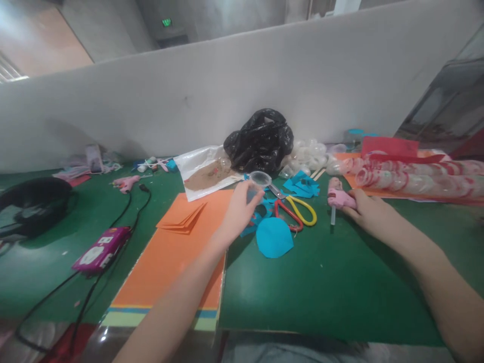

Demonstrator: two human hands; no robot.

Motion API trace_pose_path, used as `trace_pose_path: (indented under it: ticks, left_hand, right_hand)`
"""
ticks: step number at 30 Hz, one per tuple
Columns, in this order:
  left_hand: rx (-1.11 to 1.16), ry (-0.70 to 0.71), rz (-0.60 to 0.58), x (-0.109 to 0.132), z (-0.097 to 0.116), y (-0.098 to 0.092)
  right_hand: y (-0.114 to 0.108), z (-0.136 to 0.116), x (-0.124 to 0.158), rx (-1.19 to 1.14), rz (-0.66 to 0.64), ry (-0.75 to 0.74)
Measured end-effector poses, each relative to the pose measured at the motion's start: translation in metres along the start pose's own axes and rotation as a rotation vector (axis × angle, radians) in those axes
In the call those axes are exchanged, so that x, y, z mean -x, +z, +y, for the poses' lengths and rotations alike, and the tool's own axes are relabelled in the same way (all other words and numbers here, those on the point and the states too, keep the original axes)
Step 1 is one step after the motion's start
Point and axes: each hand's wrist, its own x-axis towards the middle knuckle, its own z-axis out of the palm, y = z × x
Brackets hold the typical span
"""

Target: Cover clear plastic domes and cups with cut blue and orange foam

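Observation:
My left hand (240,210) reaches over the blue paper scraps (264,209), fingers curled around a small clear plastic cup (260,179) near the scissors. A blue paper circle (274,237) lies just in front of it on the green mat (321,282). The red and yellow handled scissors (297,210) rest to the right of that hand. My right hand (368,212) lies on the mat and grips a pink glue gun (338,197), whose glue stick points toward me.
Orange paper sheets (177,252) lie at left, with a folded orange piece (182,218) on top. A black plastic bag (260,140) and clear cups (310,154) sit by the white partition (227,91). A pink power strip (101,249) with black cables lies far left. Stacked red-rimmed cups (412,179) lie at right.

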Motion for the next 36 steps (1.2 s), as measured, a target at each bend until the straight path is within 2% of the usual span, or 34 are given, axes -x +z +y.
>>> trace_pose_path:
  ticks: [5,8,12,15,17,18,21,24,30,36]
  left_hand:
    - [0.014,-0.027,-0.014,0.000,0.000,0.000]
    - [0.013,-0.013,-0.013,0.000,0.000,0.000]
    - [0.004,0.010,-0.009,-0.001,-0.002,-0.001]
    - [-0.012,0.043,-0.006,-0.002,-0.004,0.000]
    - [-0.033,0.070,0.005,-0.002,-0.006,0.001]
    - [-0.044,0.076,0.010,-0.002,-0.007,0.002]
    - [-0.056,0.070,0.016,-0.002,-0.008,0.003]
    - [-0.051,0.062,0.002,-0.002,-0.007,0.004]
    - [-0.038,0.032,-0.025,-0.001,-0.003,0.003]
    - [-0.031,0.022,-0.024,-0.001,-0.004,0.004]
  right_hand:
    - [0.018,0.008,0.001,0.087,0.011,-0.020]
    - [0.020,0.010,0.004,0.112,0.039,-0.040]
    - [-0.001,0.000,0.008,0.109,0.157,-0.084]
    - [-0.022,-0.024,0.011,-0.090,0.385,-0.166]
    - [-0.026,-0.048,0.015,-0.297,0.352,-0.250]
    - [-0.025,-0.062,0.018,-0.328,0.290,-0.312]
    - [-0.013,-0.101,0.031,-0.262,0.231,-0.475]
    - [0.000,-0.128,0.043,-0.159,0.206,-0.546]
    - [0.012,-0.137,0.046,-0.072,0.213,-0.523]
    - [0.006,-0.133,0.040,-0.354,0.110,-0.522]
